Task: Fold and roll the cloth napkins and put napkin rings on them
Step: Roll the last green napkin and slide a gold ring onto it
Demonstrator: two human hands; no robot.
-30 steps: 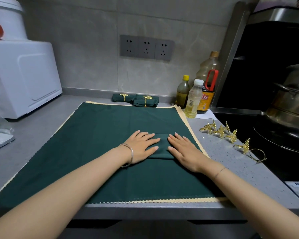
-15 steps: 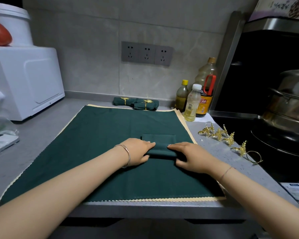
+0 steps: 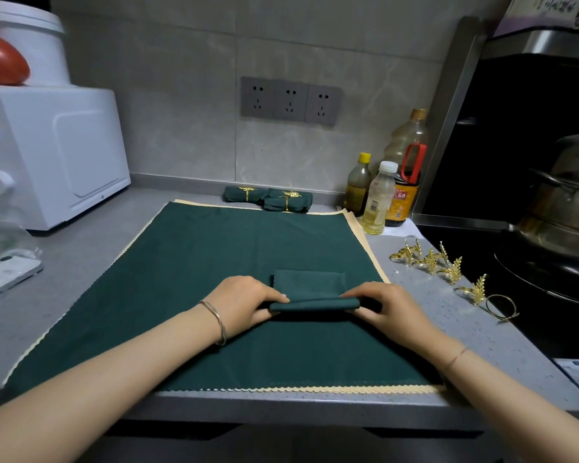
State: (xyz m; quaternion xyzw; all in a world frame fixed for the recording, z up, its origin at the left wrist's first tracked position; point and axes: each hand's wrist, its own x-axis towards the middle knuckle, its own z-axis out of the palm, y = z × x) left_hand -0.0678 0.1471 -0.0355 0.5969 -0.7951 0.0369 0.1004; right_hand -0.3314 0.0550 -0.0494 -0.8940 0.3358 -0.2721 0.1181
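Note:
A folded dark green napkin point(image 3: 310, 282) lies on a larger green cloth with a cream scalloped border point(image 3: 188, 262). Its near edge is curled up into a low roll. My left hand point(image 3: 248, 300) pinches the roll's left end and my right hand point(image 3: 386, 305) pinches its right end. Two rolled green napkins with gold rings point(image 3: 269, 198) lie against the back wall. Several gold leaf-shaped napkin rings point(image 3: 443, 267) sit loose on the grey counter to the right.
A white appliance point(image 3: 54, 155) stands at the left with a phone point(image 3: 4, 274) in front of it. Bottles point(image 3: 381, 195) stand at the back right. A black stove with a steel pot point(image 3: 562, 208) lies at the right. The counter edge point(image 3: 281, 406) runs close to me.
Both hands went from lying flat on the folded napkin to curling round its near edge. That edge has lifted and turned over into the start of a roll.

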